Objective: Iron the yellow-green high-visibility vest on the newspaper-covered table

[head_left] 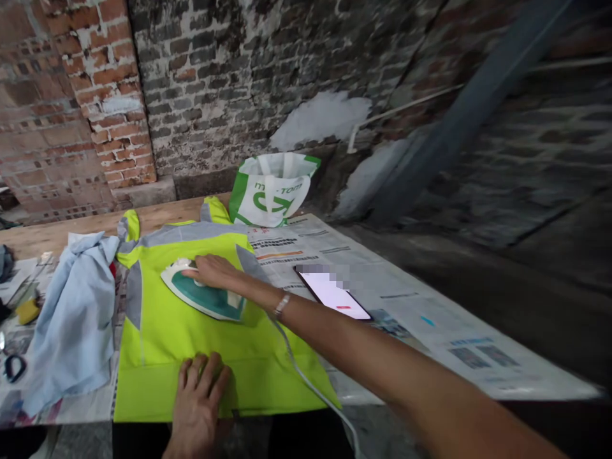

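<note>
A neon yellow sweatshirt with grey panels (157, 344) lies spread on the table, its hem toward me. My right hand (213, 271) is wrapped round the handle of a teal and white clothes iron (205, 296), whose soleplate rests on the middle of the garment. From the iron's back a pale cord (299, 366) runs down over the hem and off the near edge. Flat near the hem lies my left hand (201, 382), fingers spread on the yellow cloth and holding nothing.
Left of the sweatshirt lies a crumpled light blue cloth (79, 312), with scissors (14, 366) and a yellow object (27, 311) beyond it. A lit phone (332, 293) rests on newspaper (401, 325) at right. Behind stands a white and green bag (275, 191) before the brick wall (205, 83).
</note>
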Motion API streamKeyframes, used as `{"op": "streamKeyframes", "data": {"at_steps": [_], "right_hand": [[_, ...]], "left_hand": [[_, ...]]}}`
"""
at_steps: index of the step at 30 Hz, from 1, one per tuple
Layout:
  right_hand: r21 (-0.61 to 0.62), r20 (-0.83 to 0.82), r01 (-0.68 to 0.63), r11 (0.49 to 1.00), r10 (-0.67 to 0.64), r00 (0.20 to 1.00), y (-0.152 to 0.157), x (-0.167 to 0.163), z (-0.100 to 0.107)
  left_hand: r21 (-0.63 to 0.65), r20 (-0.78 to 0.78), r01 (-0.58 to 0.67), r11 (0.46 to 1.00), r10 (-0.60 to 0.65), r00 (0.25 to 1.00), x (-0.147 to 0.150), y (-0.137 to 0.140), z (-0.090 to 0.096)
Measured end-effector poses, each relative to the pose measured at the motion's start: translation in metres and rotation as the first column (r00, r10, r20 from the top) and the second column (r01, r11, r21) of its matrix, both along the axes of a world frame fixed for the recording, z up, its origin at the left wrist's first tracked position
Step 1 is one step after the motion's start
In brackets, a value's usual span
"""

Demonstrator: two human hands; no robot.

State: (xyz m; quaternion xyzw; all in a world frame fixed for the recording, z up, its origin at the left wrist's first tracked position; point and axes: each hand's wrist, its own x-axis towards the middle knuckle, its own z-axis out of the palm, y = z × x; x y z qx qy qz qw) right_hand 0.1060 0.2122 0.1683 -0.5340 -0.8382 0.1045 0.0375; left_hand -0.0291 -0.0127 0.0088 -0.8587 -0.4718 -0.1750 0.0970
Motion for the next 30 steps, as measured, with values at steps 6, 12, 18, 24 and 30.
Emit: {"op": "streamKeyframes", "data": {"at_steps": [6, 12, 18, 24, 30], "right_hand": [[0.010, -0.089, 0.101, 0.995, -0.100, 0.991, 0.069, -0.060, 0.013], [-0.016, -0.092, 0.050, 0.999, -0.051, 0.994, 0.081, -0.064, 0.015], [-0.088, -0.011, -0.107, 0.990, 0.107, 0.994, 0.006, -0.009, 0.003], [-0.037, 0.046, -0.099, 0.994, 0.100, 0.994, -0.031, 0.027, 0.004], [0.037, 0.020, -0.053, 0.998, 0.053, 0.998, 0.046, 0.032, 0.004]], "left_hand": [[0.149, -0.003, 0.024, 0.989, -0.024, 1.000, -0.001, 0.003, 0.001], [0.140, 0.023, 0.009, 0.990, -0.013, 1.000, 0.001, 0.005, 0.000], [0.212, 0.085, -0.007, 0.977, -0.011, 0.996, 0.002, 0.007, 0.008], [0.334, 0.123, -0.046, 0.941, 0.005, 0.992, 0.014, 0.011, 0.004], [0.356, 0.165, -0.073, 0.932, 0.014, 0.986, 0.022, 0.010, -0.019]]}}
